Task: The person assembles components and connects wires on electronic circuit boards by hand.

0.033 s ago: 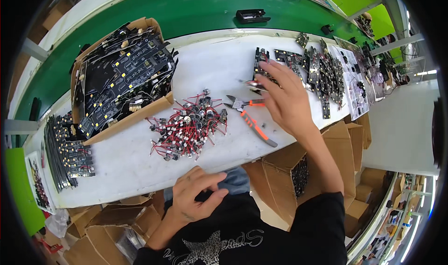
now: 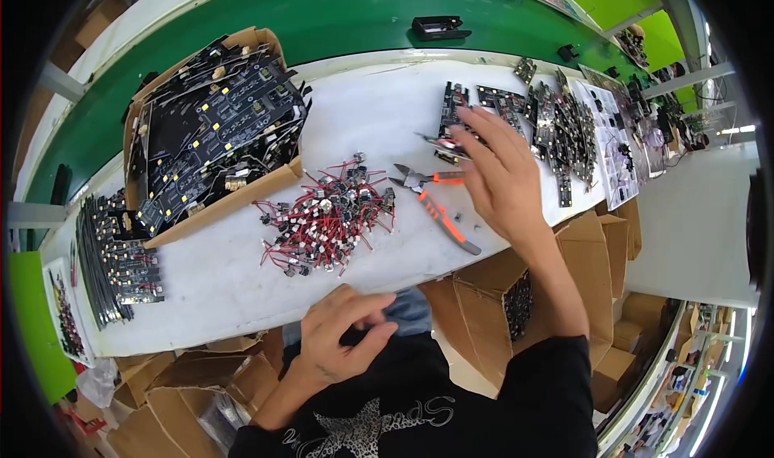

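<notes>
My right hand (image 2: 506, 180) reaches over the right part of the white worktop, its fingers stretched forward and slightly bent. A small circuit board with wires (image 2: 442, 143), tilted and seen almost edge-on, sticks out to the left from under its fingers; the exact grip is hidden. Beyond the fingertips lies a dark circuit board (image 2: 453, 102). Orange-and-grey cutting pliers (image 2: 439, 216) rest open just left of this hand. Near the table's front edge, my left hand (image 2: 343, 333) hovers over my lap, fingers curled, with a gap between thumb and forefinger and nothing visible in it.
A heap of small parts with red and black wires (image 2: 326, 220) lies mid-table. Left of it, a cardboard box (image 2: 234, 201) overflows with black circuit boards. More boards (image 2: 133, 272) line the left end, and a board pile (image 2: 556, 127) lies right. Open cartons (image 2: 484, 301) stand below the edge.
My right hand has shifted very slightly to the right. The board at its fingers has tilted a little and looks less blurred. My left hand stays in place.
</notes>
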Motion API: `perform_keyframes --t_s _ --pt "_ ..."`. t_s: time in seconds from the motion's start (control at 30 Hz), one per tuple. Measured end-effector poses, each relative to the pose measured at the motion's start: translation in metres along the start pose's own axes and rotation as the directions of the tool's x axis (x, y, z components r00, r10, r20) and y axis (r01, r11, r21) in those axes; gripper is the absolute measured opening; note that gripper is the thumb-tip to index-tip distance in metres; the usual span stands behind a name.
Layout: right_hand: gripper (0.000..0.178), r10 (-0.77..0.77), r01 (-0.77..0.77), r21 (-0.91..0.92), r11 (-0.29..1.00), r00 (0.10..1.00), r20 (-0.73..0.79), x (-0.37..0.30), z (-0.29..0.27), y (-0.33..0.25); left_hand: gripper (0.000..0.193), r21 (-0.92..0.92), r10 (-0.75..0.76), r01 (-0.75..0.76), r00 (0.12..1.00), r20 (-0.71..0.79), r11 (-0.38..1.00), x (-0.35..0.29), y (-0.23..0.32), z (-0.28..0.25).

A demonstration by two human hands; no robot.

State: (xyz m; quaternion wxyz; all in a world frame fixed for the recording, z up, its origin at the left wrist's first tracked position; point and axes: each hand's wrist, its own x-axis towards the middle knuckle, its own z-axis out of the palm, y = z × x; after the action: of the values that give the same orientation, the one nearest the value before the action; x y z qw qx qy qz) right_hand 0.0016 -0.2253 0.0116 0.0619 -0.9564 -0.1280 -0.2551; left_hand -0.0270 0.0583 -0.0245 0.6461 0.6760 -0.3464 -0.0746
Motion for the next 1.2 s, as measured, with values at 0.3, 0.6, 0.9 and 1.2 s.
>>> perform_keyframes --t_s 0.3,0.6,0.9,1.2 --pt "0.052 0.156 -0.153 0.213 0.965 0.988 0.002 -0.023 -0.016 -0.126 0.072 -0.425 -0.156 0.152 0.987 0.025 0.892 0.040 0.017 0.030" --pt "0.037 0.238 -0.306 0.674 0.673 0.952 0.194 -0.003 -0.047 -0.096 0.031 -0.186 -0.487 0.642 0.711 0.507 0.743 0.044 0.027 -0.030" --pt "0.012 0.010 -0.513 0.748 0.421 0.827 0.562 0.014 -0.035 -0.090 0.054 0.205 -0.406 0.361 0.874 0.265 0.910 0.045 0.038 -0.051" --pt "0.012 0.222 -0.634 0.751 0.186 0.771 0.597 0.000 -0.023 -0.106 0.055 0.676 -0.013 0.008 1.000 0.002 0.736 0.040 0.037 -0.044"
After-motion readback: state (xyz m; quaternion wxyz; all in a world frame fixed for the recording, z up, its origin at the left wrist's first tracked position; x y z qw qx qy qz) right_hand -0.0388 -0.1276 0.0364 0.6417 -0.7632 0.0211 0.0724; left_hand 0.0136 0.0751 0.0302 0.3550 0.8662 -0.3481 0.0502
